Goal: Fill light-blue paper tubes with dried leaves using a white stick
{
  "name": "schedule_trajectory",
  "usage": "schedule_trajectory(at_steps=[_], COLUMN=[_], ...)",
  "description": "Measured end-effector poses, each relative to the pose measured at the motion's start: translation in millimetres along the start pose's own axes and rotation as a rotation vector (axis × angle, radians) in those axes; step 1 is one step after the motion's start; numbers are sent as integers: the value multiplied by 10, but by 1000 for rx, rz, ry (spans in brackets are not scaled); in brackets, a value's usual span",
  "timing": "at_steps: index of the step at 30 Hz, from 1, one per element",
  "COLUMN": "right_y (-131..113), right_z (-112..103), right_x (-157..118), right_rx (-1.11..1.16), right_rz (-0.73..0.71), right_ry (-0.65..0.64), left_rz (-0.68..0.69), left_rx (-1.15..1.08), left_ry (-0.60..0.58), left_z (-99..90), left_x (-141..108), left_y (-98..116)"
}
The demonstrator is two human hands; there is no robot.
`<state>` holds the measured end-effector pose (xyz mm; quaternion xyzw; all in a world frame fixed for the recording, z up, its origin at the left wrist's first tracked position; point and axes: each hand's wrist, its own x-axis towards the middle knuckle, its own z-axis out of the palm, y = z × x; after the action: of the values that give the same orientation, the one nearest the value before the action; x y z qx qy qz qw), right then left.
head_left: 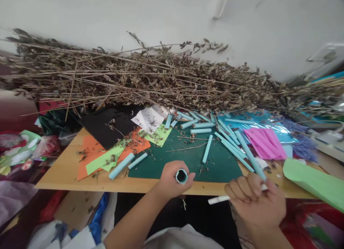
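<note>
My left hand [174,179] is closed around a light-blue paper tube [177,172], its open end facing me just over the table's front edge. At the front right, my right hand [255,198] is closed on a thin white stick [219,200] that sticks out to the left. A long light-blue paper roll [251,154] reaches from the table to the fingers of that hand; I cannot tell whether they touch it. More light-blue rolls [233,146] lie to the right on the dark green cutting mat [182,159], with short ones [201,125] behind.
Dried stalks with leaves [161,78] are heaped along the wall. Black sheet [113,123], orange paper [91,157] and green strips [100,163] lie at left. Pink paper [266,143], a blue plastic packet [279,128] and a light-green sheet [314,181] are at right.
</note>
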<state>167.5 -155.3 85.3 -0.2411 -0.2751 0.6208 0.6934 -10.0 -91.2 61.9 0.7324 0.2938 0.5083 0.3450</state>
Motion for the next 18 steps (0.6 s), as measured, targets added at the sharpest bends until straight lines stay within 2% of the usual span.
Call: schedule_trajectory(at_steps=[2, 5, 9, 13, 18], right_y=[-143, -287, -160, 102, 187], right_z=[152, 391, 554, 473, 368], right_x=[111, 279, 505, 682, 721], right_rx=[-1, -93, -201, -153, -118], right_rz=[-72, -191, -232, -167, -186], right_ry=[-47, -230, -418, -410, -372], left_rz=[-133, -246, -263, -277, -296], left_rx=[-38, -119, -162, -169, -141], left_ry=[-71, -196, -284, -339, -374], left_z=[111, 271, 373, 387, 398], left_x=[-16, 4, 64, 76, 76], left_y=[-213, -442, -558, -590, -608])
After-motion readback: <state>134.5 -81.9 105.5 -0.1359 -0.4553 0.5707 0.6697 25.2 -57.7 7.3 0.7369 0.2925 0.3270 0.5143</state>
